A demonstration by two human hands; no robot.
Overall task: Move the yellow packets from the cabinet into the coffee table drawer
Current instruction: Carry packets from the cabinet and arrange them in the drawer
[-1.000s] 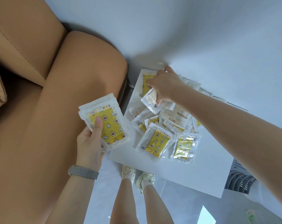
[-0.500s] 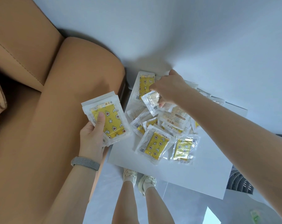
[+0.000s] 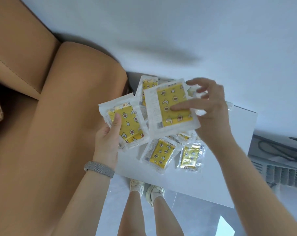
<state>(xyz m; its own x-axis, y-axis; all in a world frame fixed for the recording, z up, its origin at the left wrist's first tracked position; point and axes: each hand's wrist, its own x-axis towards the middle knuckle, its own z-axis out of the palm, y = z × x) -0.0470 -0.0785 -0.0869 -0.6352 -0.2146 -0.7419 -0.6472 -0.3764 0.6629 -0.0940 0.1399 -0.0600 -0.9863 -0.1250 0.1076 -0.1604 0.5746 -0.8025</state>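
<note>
1. The fingers [image 3: 178, 107] of the right hand [image 3: 210, 106] pinch one yellow packet [image 3: 170, 109]: the thumb lies flat across its printed yellow face, and the other fingers are spread and bent behind its right edge. A bit of clear wrapper shows between those upper fingers; whether it is a separate packet I cannot tell.
2. The left hand [image 3: 108, 142] grips a small stack of packets [image 3: 125, 123], thumb pressed on the top one's yellow face, the remaining fingers hidden underneath.
3. The right-hand packet is held above the pile and overlaps the right edge of the left-hand stack; whether the two touch cannot be told.
4. Below both hands, the loose packets [image 3: 161, 154] lie in a heap on the white counter [image 3: 217, 184]. One with the yellow star-and-egg print lies flat nearest the person, a shinier gold-looking one [image 3: 191, 155] lies just beside it to the right, and another [image 3: 147, 84] sticks out at the far side, behind the held packet.
5. A grey mesh band [image 3: 99, 168] circles the left wrist.
6. A tan sofa [image 3: 50, 116] fills the left side, its arm just beside the counter's edge.
7. The person's legs and pale shoes [image 3: 147, 189] stand on the grey floor below the counter's near edge.
8. A white slatted appliance [image 3: 280, 172] sits at the right, past the counter.
</note>
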